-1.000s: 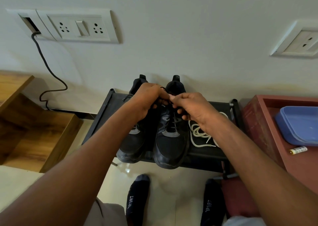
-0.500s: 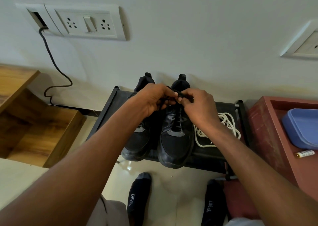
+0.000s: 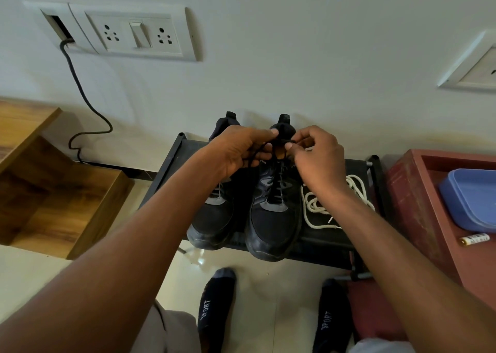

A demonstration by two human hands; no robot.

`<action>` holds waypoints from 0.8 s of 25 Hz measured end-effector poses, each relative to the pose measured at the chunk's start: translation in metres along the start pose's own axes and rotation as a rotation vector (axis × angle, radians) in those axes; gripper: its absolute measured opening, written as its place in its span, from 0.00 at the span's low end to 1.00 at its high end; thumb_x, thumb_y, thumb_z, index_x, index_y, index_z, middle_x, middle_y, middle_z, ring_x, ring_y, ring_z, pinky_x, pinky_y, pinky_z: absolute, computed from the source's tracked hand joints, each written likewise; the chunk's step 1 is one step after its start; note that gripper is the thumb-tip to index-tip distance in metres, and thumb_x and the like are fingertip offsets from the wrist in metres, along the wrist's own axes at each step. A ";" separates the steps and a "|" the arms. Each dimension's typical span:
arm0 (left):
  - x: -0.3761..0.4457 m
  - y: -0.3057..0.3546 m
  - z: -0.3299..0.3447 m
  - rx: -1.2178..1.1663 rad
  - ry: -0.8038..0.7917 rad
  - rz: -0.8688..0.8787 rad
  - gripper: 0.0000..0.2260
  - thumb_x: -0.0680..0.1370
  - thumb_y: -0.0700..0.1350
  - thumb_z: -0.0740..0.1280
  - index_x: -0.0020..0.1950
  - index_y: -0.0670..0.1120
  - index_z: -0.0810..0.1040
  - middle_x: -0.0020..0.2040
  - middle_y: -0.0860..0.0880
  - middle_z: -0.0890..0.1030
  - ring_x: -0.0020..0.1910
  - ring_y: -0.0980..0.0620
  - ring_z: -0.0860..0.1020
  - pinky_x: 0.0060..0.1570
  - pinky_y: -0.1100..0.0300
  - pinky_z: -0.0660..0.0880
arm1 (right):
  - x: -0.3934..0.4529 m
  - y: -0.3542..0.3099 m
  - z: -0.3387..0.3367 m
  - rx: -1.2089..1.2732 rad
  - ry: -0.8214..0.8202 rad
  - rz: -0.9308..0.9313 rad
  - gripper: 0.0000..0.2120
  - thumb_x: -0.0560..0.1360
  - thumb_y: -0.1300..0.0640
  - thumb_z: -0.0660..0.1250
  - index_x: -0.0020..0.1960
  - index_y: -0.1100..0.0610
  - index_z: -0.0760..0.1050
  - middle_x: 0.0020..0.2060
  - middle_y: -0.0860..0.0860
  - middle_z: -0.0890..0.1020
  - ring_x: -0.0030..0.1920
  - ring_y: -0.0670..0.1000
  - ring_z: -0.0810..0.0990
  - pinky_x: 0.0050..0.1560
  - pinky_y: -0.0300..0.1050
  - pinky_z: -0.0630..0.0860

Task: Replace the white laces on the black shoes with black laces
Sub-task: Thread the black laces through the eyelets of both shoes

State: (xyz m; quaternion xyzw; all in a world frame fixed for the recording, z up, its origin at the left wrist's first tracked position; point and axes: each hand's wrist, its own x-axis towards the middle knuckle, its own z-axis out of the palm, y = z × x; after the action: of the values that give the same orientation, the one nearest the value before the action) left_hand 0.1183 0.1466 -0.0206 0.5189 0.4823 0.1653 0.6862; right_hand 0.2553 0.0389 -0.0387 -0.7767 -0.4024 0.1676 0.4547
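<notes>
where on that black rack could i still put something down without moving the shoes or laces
The black rack shows one bare strip, between its left rail and the left shoe. Elsewhere it is crowded: the right shoe sits beside the left one, and the white laces fill the right end.

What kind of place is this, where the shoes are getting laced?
Probably a room in a home, near a wall. A low black shoe rack holds the black shoes over a glossy tiled floor, with a white socket panel on the wall and wooden furniture alongside.
</notes>
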 end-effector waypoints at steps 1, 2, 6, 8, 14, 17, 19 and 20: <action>0.000 0.001 -0.002 -0.016 0.038 0.012 0.09 0.78 0.49 0.75 0.50 0.44 0.81 0.42 0.46 0.85 0.44 0.48 0.83 0.47 0.53 0.79 | 0.003 -0.001 -0.002 0.054 0.013 0.098 0.02 0.78 0.59 0.72 0.48 0.54 0.80 0.41 0.45 0.82 0.44 0.44 0.81 0.43 0.44 0.77; 0.000 0.001 -0.003 0.001 0.088 0.027 0.10 0.79 0.49 0.74 0.50 0.43 0.80 0.39 0.45 0.84 0.42 0.47 0.83 0.46 0.52 0.81 | 0.006 0.000 -0.003 0.070 0.035 0.187 0.01 0.78 0.61 0.70 0.47 0.58 0.80 0.41 0.48 0.83 0.45 0.48 0.82 0.43 0.46 0.77; 0.004 -0.009 -0.006 0.164 0.344 0.085 0.11 0.80 0.46 0.73 0.45 0.41 0.76 0.38 0.42 0.81 0.35 0.44 0.84 0.39 0.51 0.85 | 0.011 0.014 -0.007 -0.001 0.135 0.433 0.06 0.71 0.62 0.62 0.43 0.63 0.78 0.41 0.59 0.85 0.40 0.59 0.86 0.35 0.54 0.79; 0.007 -0.012 -0.005 0.127 0.395 0.131 0.12 0.80 0.44 0.74 0.43 0.42 0.74 0.40 0.40 0.82 0.36 0.43 0.86 0.40 0.50 0.86 | 0.009 0.020 -0.006 0.058 0.106 0.502 0.07 0.70 0.62 0.63 0.43 0.63 0.79 0.41 0.60 0.86 0.41 0.60 0.87 0.32 0.51 0.74; 0.001 -0.002 -0.016 0.091 0.210 0.205 0.08 0.80 0.45 0.73 0.51 0.43 0.77 0.41 0.45 0.81 0.36 0.52 0.81 0.37 0.59 0.78 | 0.011 -0.005 -0.029 0.769 -0.084 0.768 0.07 0.75 0.66 0.65 0.48 0.57 0.79 0.38 0.53 0.83 0.40 0.51 0.82 0.40 0.45 0.73; -0.001 -0.007 -0.025 0.572 0.064 0.309 0.08 0.79 0.49 0.74 0.50 0.45 0.82 0.40 0.49 0.82 0.36 0.54 0.80 0.37 0.59 0.76 | 0.011 -0.011 -0.038 0.988 -0.214 0.806 0.10 0.74 0.65 0.63 0.52 0.56 0.79 0.38 0.52 0.82 0.43 0.53 0.80 0.44 0.46 0.71; -0.002 -0.010 -0.025 0.832 0.056 0.326 0.09 0.78 0.50 0.75 0.44 0.46 0.83 0.36 0.49 0.83 0.34 0.53 0.80 0.37 0.59 0.75 | 0.011 -0.009 -0.040 1.041 -0.214 0.829 0.11 0.74 0.64 0.62 0.53 0.56 0.79 0.36 0.52 0.81 0.43 0.53 0.79 0.43 0.45 0.71; -0.004 -0.010 -0.025 0.839 0.087 0.309 0.10 0.78 0.50 0.76 0.42 0.45 0.83 0.35 0.47 0.83 0.33 0.52 0.81 0.34 0.59 0.76 | 0.010 -0.006 -0.040 1.056 -0.184 0.868 0.11 0.74 0.64 0.62 0.52 0.56 0.79 0.36 0.52 0.81 0.43 0.54 0.79 0.43 0.45 0.71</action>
State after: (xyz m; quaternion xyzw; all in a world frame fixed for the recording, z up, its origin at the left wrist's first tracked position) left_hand 0.0927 0.1538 -0.0277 0.8109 0.4527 0.0777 0.3626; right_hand 0.2840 0.0254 -0.0111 -0.5248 0.0436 0.5730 0.6280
